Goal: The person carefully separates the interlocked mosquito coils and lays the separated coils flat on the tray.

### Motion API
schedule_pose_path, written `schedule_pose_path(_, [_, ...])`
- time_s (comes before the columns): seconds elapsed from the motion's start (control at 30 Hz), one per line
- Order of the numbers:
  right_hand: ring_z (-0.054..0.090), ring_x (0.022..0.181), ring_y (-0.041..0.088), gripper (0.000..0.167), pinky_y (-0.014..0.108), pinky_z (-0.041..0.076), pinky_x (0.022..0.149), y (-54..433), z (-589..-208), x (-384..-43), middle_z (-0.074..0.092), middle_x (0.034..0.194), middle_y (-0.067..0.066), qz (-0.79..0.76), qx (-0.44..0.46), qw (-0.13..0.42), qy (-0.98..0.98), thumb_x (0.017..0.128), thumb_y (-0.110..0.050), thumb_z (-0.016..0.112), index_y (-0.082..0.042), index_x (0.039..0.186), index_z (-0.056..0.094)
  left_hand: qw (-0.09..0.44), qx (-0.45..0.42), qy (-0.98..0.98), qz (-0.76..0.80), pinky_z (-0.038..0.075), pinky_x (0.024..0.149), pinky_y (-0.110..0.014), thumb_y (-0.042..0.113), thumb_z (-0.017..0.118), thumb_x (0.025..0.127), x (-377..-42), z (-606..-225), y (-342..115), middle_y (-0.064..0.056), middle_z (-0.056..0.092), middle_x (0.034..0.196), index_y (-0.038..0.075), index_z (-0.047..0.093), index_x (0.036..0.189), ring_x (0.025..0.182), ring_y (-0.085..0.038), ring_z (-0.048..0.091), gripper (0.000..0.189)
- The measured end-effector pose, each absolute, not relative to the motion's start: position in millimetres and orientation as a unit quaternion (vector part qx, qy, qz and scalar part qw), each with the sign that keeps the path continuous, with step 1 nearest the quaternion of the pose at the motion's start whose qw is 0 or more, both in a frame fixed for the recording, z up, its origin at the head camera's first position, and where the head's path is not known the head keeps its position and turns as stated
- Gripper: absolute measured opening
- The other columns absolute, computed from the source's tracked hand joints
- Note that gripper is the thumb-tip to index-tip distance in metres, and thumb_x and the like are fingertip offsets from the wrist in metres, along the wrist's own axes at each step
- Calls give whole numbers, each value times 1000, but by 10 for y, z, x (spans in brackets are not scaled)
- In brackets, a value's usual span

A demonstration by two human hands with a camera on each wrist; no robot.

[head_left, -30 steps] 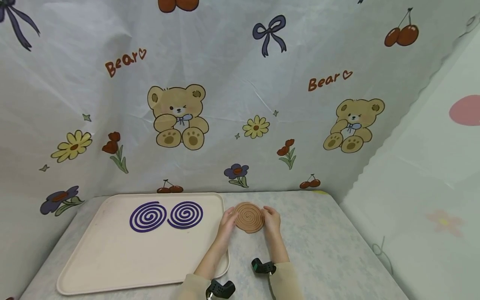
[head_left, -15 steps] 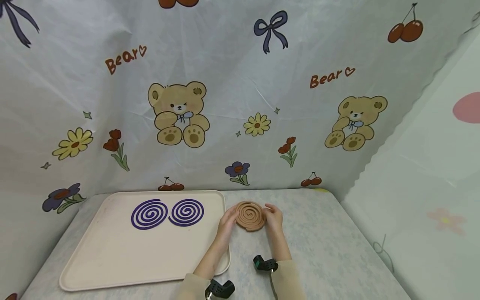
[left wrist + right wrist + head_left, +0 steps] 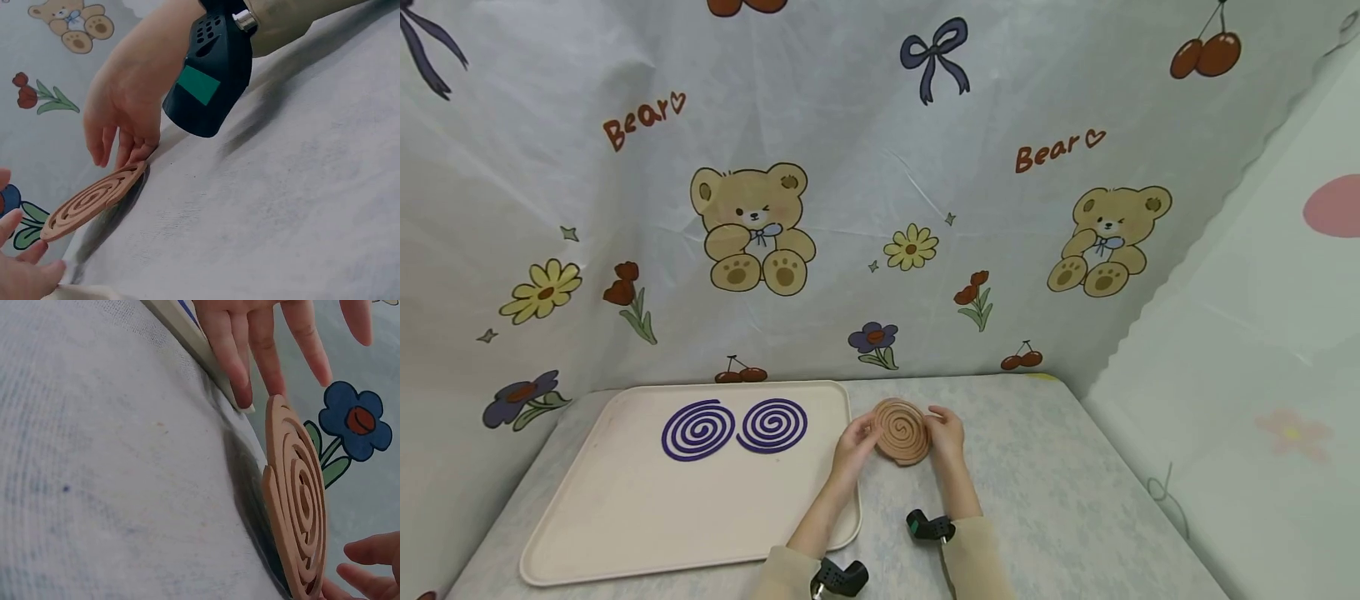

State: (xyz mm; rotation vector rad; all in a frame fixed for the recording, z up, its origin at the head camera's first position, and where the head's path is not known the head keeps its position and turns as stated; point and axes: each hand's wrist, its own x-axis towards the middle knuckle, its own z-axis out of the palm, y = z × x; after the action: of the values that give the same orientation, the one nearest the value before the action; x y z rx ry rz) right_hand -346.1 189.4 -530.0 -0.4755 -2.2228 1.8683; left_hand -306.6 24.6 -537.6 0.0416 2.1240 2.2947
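A brown mosquito coil (image 3: 902, 432), its spiral strips packed close together, is held between both hands to the right of the tray. My left hand (image 3: 853, 447) grips its left edge with the fingertips, several fingers spread. On the opposite edge, my right hand (image 3: 946, 433) holds it, with bent fingers at the rim in the left wrist view. The coil (image 3: 297, 500) is tilted, and a dark shadow lies on the table beside it in the right wrist view. Two purple spiral coils, a left one (image 3: 698, 431) and a right one (image 3: 773, 426), lie side by side on the tray.
The cream tray (image 3: 692, 525) covers the left part of the grey table (image 3: 1045, 500), and my left forearm crosses its right edge. A printed cloth (image 3: 842, 150) with bears and flowers hangs behind. A thin cord (image 3: 1167, 504) runs down at the right.
The brown coil has tilted a little more and shifted slightly to the right with both hands on it. The camera view has moved slightly. The purple coils have stayed on the tray.
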Motion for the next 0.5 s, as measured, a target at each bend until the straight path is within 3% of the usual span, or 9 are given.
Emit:
schedule_pose_path(0.17, [65, 91, 28, 36, 29, 56, 75, 1880, -5303, -3458, 63, 107, 30, 634, -146, 82, -755, 88, -1, 55, 10, 122, 56, -19, 14, 692, 722, 54, 92, -35, 10, 61, 91, -3067, -5413, 280, -23, 48, 128, -2, 48, 131, 118, -40, 55, 44])
schedule_pose_path(0.3, [64, 84, 20, 35, 27, 55, 73, 1870, -5296, -3448, 64, 103, 28, 643, -143, 75, -748, 89, 0, 55, 11, 122, 56, -26, 7, 672, 740, 55, 87, -27, 3, 60, 88, -3054, -5424, 264, -23, 48, 131, -2, 50, 129, 117, -39, 57, 42])
schedule_pose_path(0.5, [62, 77, 13, 35, 24, 53, 69, 1837, -5299, -3453, 66, 100, 25, 651, -135, 72, -744, 90, -2, 56, 11, 122, 56, -32, 5, 670, 742, 53, 85, -24, 6, 61, 89, -3025, -5408, 201, -23, 48, 137, -1, 50, 129, 117, -38, 57, 42])
